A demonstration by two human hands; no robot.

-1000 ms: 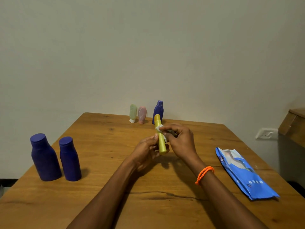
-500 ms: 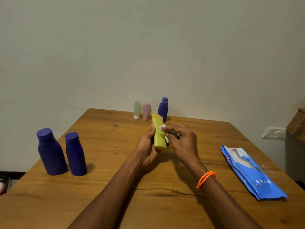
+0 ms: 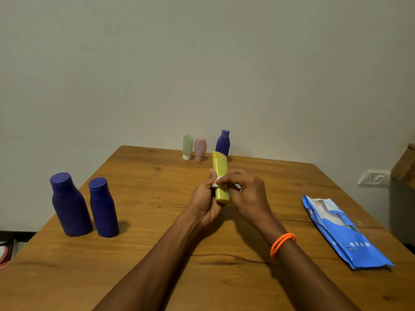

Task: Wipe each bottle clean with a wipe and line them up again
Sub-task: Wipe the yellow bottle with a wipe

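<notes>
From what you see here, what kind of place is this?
Probably a room in a home. A plain wooden table stands against a bare painted wall, with a wall socket low on the right and toiletry-type bottles on the table.

- Centre of tabletop (image 3: 157, 198) taken: left hand (image 3: 205, 204) + right hand (image 3: 248, 194) closed round yellow bottle (image 3: 220, 173) w/ white wipe (image 3: 216, 182), held above the wood, forearms running back to near edge.
- Left side: two big blue bottles (image 3: 83, 205) upright, just beside each other near left edge; bare wood btwn them and left forearm.
- Far edge by wall: green tube (image 3: 187, 146), pink tube (image 3: 200, 149), small blue bottle (image 3: 222, 143) close together, just behind yellow bottle's top.
- Right: blue wipes pack (image 3: 343, 232) lying flat near right edge; open strip btwn it and right forearm.
- Near-left corner bare.
</notes>
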